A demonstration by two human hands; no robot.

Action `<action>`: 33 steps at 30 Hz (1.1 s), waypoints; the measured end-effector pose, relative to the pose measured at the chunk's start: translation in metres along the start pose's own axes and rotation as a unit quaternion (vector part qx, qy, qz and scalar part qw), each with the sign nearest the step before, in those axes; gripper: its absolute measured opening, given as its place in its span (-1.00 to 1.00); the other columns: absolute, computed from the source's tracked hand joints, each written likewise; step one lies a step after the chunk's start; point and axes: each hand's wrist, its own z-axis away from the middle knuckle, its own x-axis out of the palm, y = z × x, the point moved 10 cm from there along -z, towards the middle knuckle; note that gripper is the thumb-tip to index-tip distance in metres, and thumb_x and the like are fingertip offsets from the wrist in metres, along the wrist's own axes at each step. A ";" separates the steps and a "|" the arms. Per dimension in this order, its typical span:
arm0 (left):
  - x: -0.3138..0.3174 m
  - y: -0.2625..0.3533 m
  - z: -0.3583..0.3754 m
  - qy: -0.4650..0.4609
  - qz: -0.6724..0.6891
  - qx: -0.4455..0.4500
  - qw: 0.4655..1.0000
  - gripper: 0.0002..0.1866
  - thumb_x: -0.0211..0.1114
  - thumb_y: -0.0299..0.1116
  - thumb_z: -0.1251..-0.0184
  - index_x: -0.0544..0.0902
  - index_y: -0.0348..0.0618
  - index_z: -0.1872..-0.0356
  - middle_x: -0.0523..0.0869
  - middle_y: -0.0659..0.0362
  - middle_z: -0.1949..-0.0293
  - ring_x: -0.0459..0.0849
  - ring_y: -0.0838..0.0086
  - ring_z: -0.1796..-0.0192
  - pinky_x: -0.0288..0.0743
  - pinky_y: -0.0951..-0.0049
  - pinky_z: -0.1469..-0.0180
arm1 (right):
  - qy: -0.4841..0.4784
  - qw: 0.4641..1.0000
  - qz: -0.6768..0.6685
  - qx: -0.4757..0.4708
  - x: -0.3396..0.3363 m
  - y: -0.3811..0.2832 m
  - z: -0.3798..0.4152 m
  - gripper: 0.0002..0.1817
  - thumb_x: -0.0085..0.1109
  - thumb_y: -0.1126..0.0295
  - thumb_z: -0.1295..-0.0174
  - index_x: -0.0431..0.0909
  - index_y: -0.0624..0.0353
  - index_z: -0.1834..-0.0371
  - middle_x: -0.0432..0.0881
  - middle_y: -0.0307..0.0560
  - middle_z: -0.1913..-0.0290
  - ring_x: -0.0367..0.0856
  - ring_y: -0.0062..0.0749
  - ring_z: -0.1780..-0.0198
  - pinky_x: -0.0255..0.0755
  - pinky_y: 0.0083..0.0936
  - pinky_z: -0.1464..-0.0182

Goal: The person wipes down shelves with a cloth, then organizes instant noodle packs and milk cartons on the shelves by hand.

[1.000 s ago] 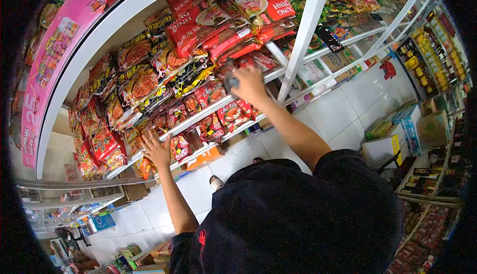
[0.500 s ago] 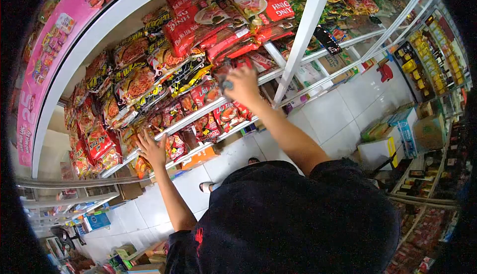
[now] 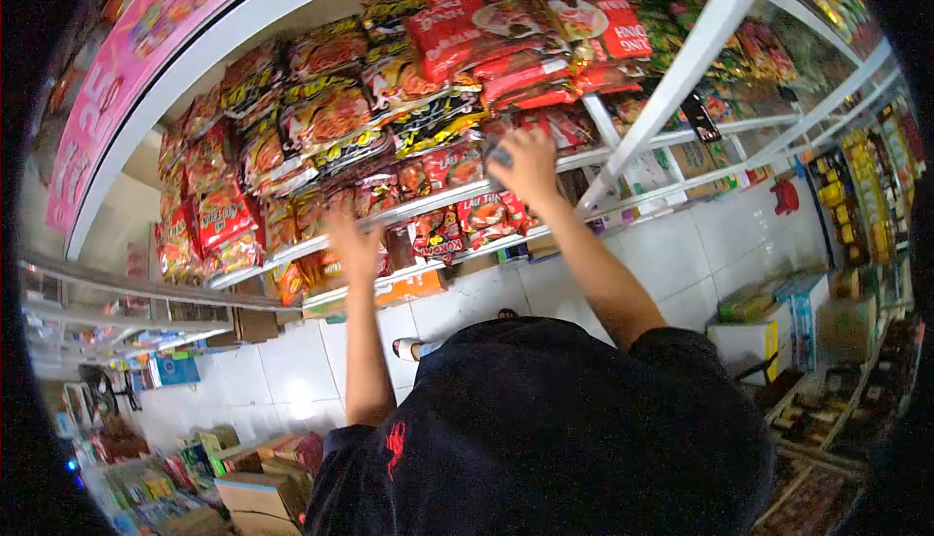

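Black shirt (image 3: pixel 545 429) fills the near view at 6 o'clock. My left hand (image 3: pixel 353 237) is up at 10 o'clock, fingers spread and released, blurred, against the noodle packets (image 3: pixel 321 118) on the lower white shelf rail (image 3: pixel 443 197); contact unclear. My right hand (image 3: pixel 528 164) at 12 o'clock is clenched around a small grey object (image 3: pixel 499 157), pressed to red packets (image 3: pixel 484 213) at that rail. Farther up: big red bags (image 3: pixel 506 20), pink banner (image 3: pixel 136 50).

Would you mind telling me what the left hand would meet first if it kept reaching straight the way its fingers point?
Probably the red noodle packets on the shelf just beyond the left hand; the hand is blurred and depth is unclear, so it may already touch them.
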 end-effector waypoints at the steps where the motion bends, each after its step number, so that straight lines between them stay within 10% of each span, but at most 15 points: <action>1: 0.009 0.038 0.000 -0.006 0.088 0.046 0.995 -0.30 0.24 -0.05 -0.03 0.28 -0.16 -0.20 0.31 -0.14 -0.18 0.15 0.05 -0.29 -0.15 0.04 -0.32 | -0.016 0.999 -0.030 -0.030 0.005 -0.023 0.003 -0.68 0.25 0.10 0.21 0.58 0.00 0.40 0.52 -0.21 0.28 0.39 -0.19 0.10 0.24 -0.21 0.12; 5: 0.035 0.128 -0.003 -0.046 0.028 0.143 0.988 -0.33 0.25 -0.14 -0.03 0.28 -0.14 -0.19 0.31 -0.04 -0.19 0.21 0.05 -0.26 -0.02 0.08 -0.28 | -0.027 0.993 -0.073 -0.084 0.003 -0.007 0.000 -0.71 0.29 0.19 0.27 0.57 0.02 0.42 0.53 -0.21 0.29 0.43 -0.23 0.13 0.30 -0.25 0.11; 11: 0.045 0.097 0.007 -0.058 -0.097 0.183 0.977 -0.31 0.17 0.02 -0.08 0.24 0.00 -0.24 0.30 0.06 -0.21 0.18 0.11 -0.28 -0.01 0.06 -0.28 | 0.080 0.986 0.107 0.099 -0.025 0.113 -0.013 -0.69 0.30 0.17 0.28 0.58 0.01 0.42 0.54 -0.17 0.30 0.43 -0.18 0.16 0.30 -0.23 0.13; 17: 0.048 0.093 0.008 -0.049 -0.080 0.167 0.981 -0.27 0.21 0.02 -0.04 0.22 0.05 -0.26 0.26 0.13 -0.24 0.15 0.16 -0.29 -0.07 -0.02 -0.28 | 0.000 1.000 -0.006 -0.030 0.010 0.002 -0.004 -0.68 0.32 0.12 0.25 0.59 -0.02 0.40 0.52 -0.24 0.22 0.39 -0.20 0.04 0.26 -0.17 0.05; 23: 0.047 0.091 0.010 -0.058 -0.144 0.118 0.981 -0.29 0.27 -0.14 0.01 0.23 0.18 -0.24 0.24 0.20 -0.25 0.15 0.29 -0.31 -0.26 -0.32 -0.21 | 0.053 0.996 0.047 0.052 -0.021 0.114 -0.024 -0.68 0.32 0.17 0.24 0.60 0.08 0.41 0.55 -0.18 0.33 0.45 -0.20 0.19 0.28 -0.27 0.09; 33: 0.053 0.086 0.011 -0.065 -0.145 0.120 0.980 -0.23 0.31 -0.15 0.07 0.20 0.18 -0.26 0.21 0.21 -0.26 0.13 0.31 -0.31 -0.18 -0.26 -0.22 | -0.029 0.996 -0.080 -0.038 0.011 0.009 -0.008 -0.73 0.34 0.23 0.22 0.62 -0.01 0.38 0.53 -0.21 0.23 0.40 -0.23 0.08 0.29 -0.30 0.03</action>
